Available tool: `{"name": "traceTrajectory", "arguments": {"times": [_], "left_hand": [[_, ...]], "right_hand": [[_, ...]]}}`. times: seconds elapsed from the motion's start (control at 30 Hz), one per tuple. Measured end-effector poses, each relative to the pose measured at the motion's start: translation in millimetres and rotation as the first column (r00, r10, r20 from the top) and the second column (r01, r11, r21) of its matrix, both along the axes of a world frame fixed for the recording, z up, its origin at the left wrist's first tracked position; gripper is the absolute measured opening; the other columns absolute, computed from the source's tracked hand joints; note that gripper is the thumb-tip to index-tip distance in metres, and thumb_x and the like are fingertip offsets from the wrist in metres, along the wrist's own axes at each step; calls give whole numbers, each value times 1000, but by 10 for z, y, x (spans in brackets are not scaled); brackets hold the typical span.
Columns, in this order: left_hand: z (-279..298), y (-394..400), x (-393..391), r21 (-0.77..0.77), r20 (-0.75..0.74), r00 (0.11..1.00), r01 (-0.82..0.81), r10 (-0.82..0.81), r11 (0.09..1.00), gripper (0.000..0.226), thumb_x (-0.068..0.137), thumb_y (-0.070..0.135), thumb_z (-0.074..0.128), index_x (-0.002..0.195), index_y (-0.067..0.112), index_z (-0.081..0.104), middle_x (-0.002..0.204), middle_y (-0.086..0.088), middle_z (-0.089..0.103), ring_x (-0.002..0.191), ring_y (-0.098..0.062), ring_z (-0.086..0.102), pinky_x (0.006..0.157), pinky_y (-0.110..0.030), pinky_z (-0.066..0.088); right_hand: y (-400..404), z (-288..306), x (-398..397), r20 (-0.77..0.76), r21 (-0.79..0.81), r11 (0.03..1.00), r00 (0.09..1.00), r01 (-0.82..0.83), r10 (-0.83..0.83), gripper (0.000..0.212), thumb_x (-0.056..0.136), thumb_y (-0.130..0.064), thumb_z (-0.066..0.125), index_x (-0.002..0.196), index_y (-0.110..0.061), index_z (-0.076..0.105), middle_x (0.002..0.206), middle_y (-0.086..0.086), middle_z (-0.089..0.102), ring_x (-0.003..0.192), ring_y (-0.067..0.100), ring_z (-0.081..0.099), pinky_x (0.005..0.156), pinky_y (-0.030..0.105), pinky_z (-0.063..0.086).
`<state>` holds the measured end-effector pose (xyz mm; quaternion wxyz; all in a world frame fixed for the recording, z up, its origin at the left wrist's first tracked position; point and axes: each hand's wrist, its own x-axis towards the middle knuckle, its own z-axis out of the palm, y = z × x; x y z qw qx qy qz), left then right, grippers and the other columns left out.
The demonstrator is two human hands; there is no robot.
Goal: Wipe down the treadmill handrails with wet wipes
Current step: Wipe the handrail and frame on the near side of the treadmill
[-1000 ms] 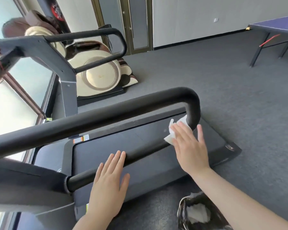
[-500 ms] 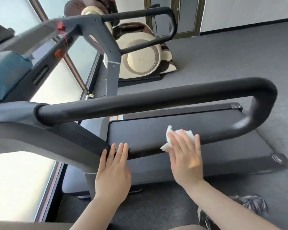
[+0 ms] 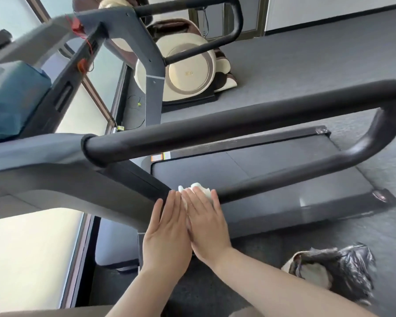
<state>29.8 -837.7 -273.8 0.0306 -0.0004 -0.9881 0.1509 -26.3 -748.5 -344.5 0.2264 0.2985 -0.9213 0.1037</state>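
- Far left at 9 o'clock: teal padded block (image 3: 12, 97), soft-looking, cut off by the frame edge, can't tell what it belongs to.
- Left hand (image 3: 167, 234) near 6 o'clock, fingers straight and flat, resting against the lower bar where it meets the grey post, not curled round anything.
- Just right of it, touching side by side: right hand (image 3: 207, 227), fingers also straight, pressing the wet wipe (image 3: 198, 189) onto the lower rail of the near handrail (image 3: 238, 124). Wipe mostly hidden under the fingers, only a crumpled white bit poking out on top.
- Handrail itself: fat matte black tube, rounded loop bending back at 3 o'clock, outer curve clipped by the frame.
- Treadmill belt (image 3: 272, 165) behind it, flat dark grey, slightly dusty.
- Far handrail (image 3: 233, 21) up at 12 o'clock, same black tube, top cut off.
- Bottom right around 4 o'clock: shiny crinkled black bag (image 3: 343, 271), blurry, something pale inside, hard to make out.
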Motion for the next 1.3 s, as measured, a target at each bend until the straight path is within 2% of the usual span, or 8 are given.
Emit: {"name": "traceTrajectory", "arguments": {"times": [0.27, 0.4, 0.57, 0.73, 0.93, 1.1, 1.2, 1.3], "left_hand": [[9, 48, -107, 218, -23, 998, 68, -64, 974, 60, 72, 17, 66, 130, 3, 56, 132, -11, 58, 126, -26, 52, 115, -44, 5], [55, 53, -246, 244, -20, 993, 119, -117, 962, 55, 70, 14, 71, 123, 5, 60, 124, -7, 64, 115, -21, 61, 105, -41, 36], [226, -66, -291, 209, 111, 964, 215, -241, 954, 52, 74, 11, 57, 125, 2, 55, 124, -9, 62, 110, -22, 63, 91, -37, 49], [387, -70, -337, 174, 233, 921, 276, -312, 945, 71, 88, 9, 37, 151, 12, 4, 159, 2, 12, 143, -9, 20, 113, -22, 13], [390, -74, -303, 122, 241, 914, 304, -325, 945, 73, 88, 10, 36, 150, 11, -2, 159, 0, 6, 143, -12, 18, 114, -24, 16], [377, -65, -280, 158, 243, 924, 261, -294, 952, 71, 92, 11, 32, 151, 13, -7, 161, 0, -2, 147, -11, 5, 118, -26, 7], [356, -73, -254, 151, 236, 934, 236, -267, 960, 74, 90, 9, 36, 151, 13, -5, 161, 0, -1, 147, -12, 6, 118, -27, 4], [218, -25, -203, 189, 177, 968, 144, -178, 971, 73, 80, 7, 53, 148, 7, 26, 154, -5, 29, 139, -18, 33, 116, -29, 12]], "right_hand": [[1324, 183, -431, 96, -249, 874, 909, 417, -406, 45, 100, -19, 47, 145, -16, 45, 152, 0, 42, 146, 19, 29, 121, 40, 6], [1010, 231, -90, 621, -722, 114, 712, 682, -327, 42, 106, -24, 28, 142, -10, 47, 148, 6, 46, 140, 22, 37, 115, 25, 23], [502, 616, -250, 482, -256, -583, 625, 771, 614, 28, 107, -29, 34, 121, -20, 57, 125, 3, 63, 121, 19, 57, 110, 33, 40], [-57, 595, 166, 195, -52, -331, 335, 942, 922, 44, 108, -30, 30, 123, -4, 61, 129, 15, 63, 126, 26, 55, 113, 38, 37], [341, 523, -195, 293, -79, -505, 504, 859, 812, 42, 107, -26, 31, 131, -4, 57, 132, 17, 60, 132, 30, 50, 111, 40, 38], [-96, 562, 252, 285, -77, -270, 281, 960, 917, 42, 106, -30, 37, 128, -2, 59, 124, 15, 66, 119, 24, 61, 111, 37, 40], [270, 532, 202, 588, -282, -370, 464, 885, 662, 37, 107, -27, 35, 124, -4, 59, 120, 12, 67, 109, 19, 63, 103, 32, 43], [676, 470, 139, 689, -724, -57, 723, 687, -38, 33, 106, -25, 36, 130, -18, 57, 123, -8, 62, 115, 12, 58, 93, 15, 37]]}}
